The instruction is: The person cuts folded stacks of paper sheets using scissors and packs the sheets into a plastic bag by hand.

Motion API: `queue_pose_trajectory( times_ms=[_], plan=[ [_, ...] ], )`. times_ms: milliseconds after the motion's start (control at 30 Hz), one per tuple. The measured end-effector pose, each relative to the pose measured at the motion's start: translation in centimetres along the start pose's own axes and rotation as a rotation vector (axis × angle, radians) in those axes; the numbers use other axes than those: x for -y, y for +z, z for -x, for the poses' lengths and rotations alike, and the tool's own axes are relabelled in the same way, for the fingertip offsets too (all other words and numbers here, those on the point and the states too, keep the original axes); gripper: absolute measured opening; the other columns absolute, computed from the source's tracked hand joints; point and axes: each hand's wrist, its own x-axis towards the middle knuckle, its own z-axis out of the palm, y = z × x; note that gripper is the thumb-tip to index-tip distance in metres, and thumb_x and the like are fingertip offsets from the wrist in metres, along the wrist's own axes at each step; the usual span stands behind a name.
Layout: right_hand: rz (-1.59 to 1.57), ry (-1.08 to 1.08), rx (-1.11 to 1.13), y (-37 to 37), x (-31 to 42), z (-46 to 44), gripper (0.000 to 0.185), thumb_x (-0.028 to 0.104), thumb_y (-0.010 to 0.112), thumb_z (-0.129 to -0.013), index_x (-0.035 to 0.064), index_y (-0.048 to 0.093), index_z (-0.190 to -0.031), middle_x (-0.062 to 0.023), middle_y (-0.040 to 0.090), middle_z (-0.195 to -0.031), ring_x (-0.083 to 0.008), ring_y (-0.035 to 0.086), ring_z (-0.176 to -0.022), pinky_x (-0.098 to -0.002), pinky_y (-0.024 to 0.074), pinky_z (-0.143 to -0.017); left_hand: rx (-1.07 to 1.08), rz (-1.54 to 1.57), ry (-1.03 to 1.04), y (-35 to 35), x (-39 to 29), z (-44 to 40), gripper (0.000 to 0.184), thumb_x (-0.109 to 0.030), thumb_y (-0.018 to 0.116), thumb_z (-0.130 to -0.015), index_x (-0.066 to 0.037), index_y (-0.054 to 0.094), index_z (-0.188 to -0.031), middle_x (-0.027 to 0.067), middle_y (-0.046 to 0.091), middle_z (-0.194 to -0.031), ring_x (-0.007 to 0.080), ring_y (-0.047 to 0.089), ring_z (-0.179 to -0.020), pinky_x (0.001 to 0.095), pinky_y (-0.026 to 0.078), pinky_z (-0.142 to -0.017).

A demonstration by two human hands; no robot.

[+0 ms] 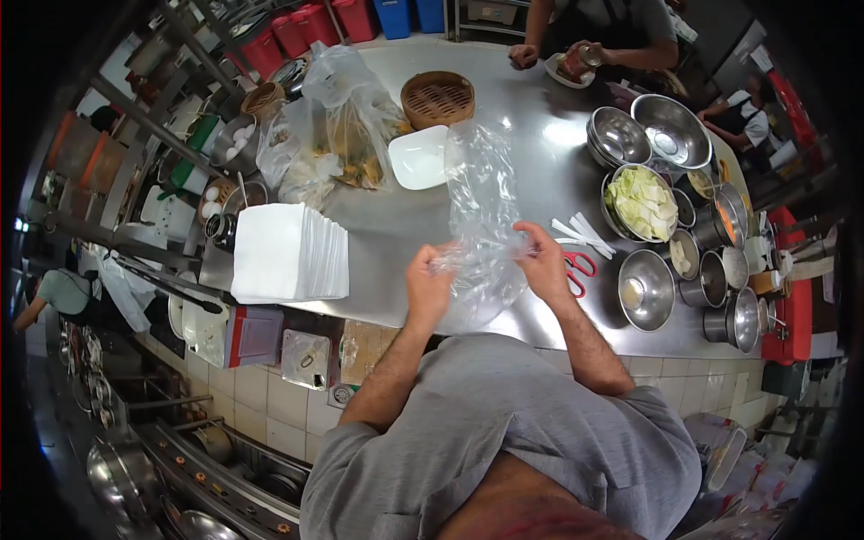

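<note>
A long clear plastic bag [481,180] stretches across the steel table in front of me, its near end gathered between my hands. My left hand [429,283] pinches one side of the bag, and my right hand [544,263] grips the other. Beside my right hand lie red-handled scissors [579,270], their blades hidden from view. Several white strips [583,234] rest just beyond them. Touching the bag's far left side is a white square bowl [419,158]. A thick stack of white napkins [283,254] stands to the left of my left hand.
At the right sit a bowl of chopped cabbage [641,202], an almost bare steel bowl [646,290] and several other metal bowls. A bamboo steamer [437,101] and filled plastic bags [342,126] are at the back left. Across the table, a person [603,36] holds a jar over a white dish.
</note>
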Motion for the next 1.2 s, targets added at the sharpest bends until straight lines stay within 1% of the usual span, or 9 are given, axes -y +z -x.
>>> queue_pose_trajectory(
  times_ms=[233,333,400,567,733,800,1000,1067,1200],
  plan=[
    [0.664,-0.514,-0.335,1.8,-2.0,0.1,0.024,-0.008,0.052,-0.072,0.0017,0.056,-0.093,-0.0136,0.056,-0.089,-0.0263,0.055,-0.081,-0.0349,0.0435,-0.073,0.518,0.630,-0.455,0.6,-2.8,1.5,0.028,0.004,0.060,-0.075,-0.004,0.046,-0.098,0.0112,0.060,-0.094,0.0123,0.057,-0.084,0.0277,0.047,-0.074],
    [0.211,-0.368,-0.181,2.2,-2.5,0.3,0.027,-0.009,0.051,-0.071,0.0022,0.055,-0.096,-0.0105,0.057,-0.095,-0.0230,0.057,-0.082,-0.0339,0.0457,-0.074,0.294,0.065,-0.070,0.6,-3.7,1.4,0.038,-0.001,0.063,-0.074,-0.005,0.044,-0.107,0.0130,0.059,-0.096,0.0181,0.057,-0.083,0.0315,0.047,-0.074],
    [-0.612,0.241,0.057,1.8,-1.4,0.5,0.033,-0.008,0.052,-0.070,0.0029,0.054,-0.101,-0.0068,0.057,-0.095,-0.0173,0.057,-0.082,-0.0316,0.0473,-0.073,0.027,-0.722,0.255,0.3,-3.8,0.5,0.050,0.001,0.064,-0.071,-0.004,0.043,-0.116,0.0097,0.057,-0.089,0.0186,0.056,-0.075,0.0292,0.045,-0.070],
    [-1.168,0.293,0.649,1.8,1.8,2.6,0.037,-0.004,0.056,-0.073,0.0045,0.051,-0.109,-0.0062,0.056,-0.103,-0.0153,0.058,-0.086,-0.0320,0.0481,-0.074,-0.009,-0.915,0.272,-2.9,1.5,-3.0,0.044,0.000,0.064,-0.072,0.001,0.049,-0.113,0.0101,0.059,-0.087,0.0196,0.058,-0.078,0.0299,0.046,-0.068],
    [0.141,-0.095,0.046,2.0,2.6,2.1,0.048,0.003,0.063,-0.068,0.0033,0.050,-0.115,-0.0143,0.056,-0.105,-0.0280,0.057,-0.092,-0.0346,0.0454,-0.080,0.020,-0.513,0.310,-1.5,0.4,-2.6,0.035,0.002,0.061,-0.074,0.002,0.053,-0.108,0.0074,0.060,-0.079,0.0211,0.059,-0.071,0.0311,0.048,-0.069],
    [0.427,-0.013,-0.133,1.5,-0.8,0.5,0.047,0.000,0.058,-0.070,0.0040,0.050,-0.116,-0.0168,0.054,-0.110,-0.0307,0.056,-0.095,-0.0343,0.0455,-0.079,0.437,0.427,-0.393,0.0,-2.4,-1.3,0.039,0.002,0.062,-0.076,0.000,0.050,-0.113,0.0062,0.059,-0.086,0.0196,0.059,-0.074,0.0324,0.050,-0.073],
    [0.582,-0.348,-0.372,1.8,-7.1,-1.3,0.036,-0.002,0.053,-0.071,-0.0005,0.053,-0.108,-0.0149,0.059,-0.091,-0.0312,0.057,-0.083,-0.0377,0.0460,-0.072,0.350,-0.257,-0.041,2.3,-3.1,0.7,0.052,-0.004,0.062,-0.077,-0.004,0.040,-0.124,0.0094,0.059,-0.088,0.0241,0.060,-0.079,0.0352,0.050,-0.074],
    [-0.464,0.171,-0.140,2.3,-8.0,-1.3,0.032,-0.004,0.051,-0.070,-0.0033,0.054,-0.102,-0.0104,0.058,-0.084,-0.0238,0.055,-0.077,-0.0346,0.0454,-0.068,0.240,-0.497,0.120,1.6,-2.1,-0.4,0.048,-0.006,0.064,-0.075,-0.002,0.044,-0.118,0.0118,0.058,-0.088,0.0289,0.058,-0.080,0.0359,0.048,-0.073],
    [-0.862,0.316,0.513,1.9,-0.6,1.2,0.038,-0.006,0.053,-0.068,-0.0010,0.054,-0.106,-0.0076,0.061,-0.091,-0.0144,0.057,-0.082,-0.0280,0.0452,-0.072,0.088,-0.997,0.268,-1.8,2.0,-3.6,0.029,0.000,0.062,-0.072,0.000,0.052,-0.098,0.0166,0.055,-0.085,0.0371,0.055,-0.078,0.0384,0.046,-0.074]
  ],
)
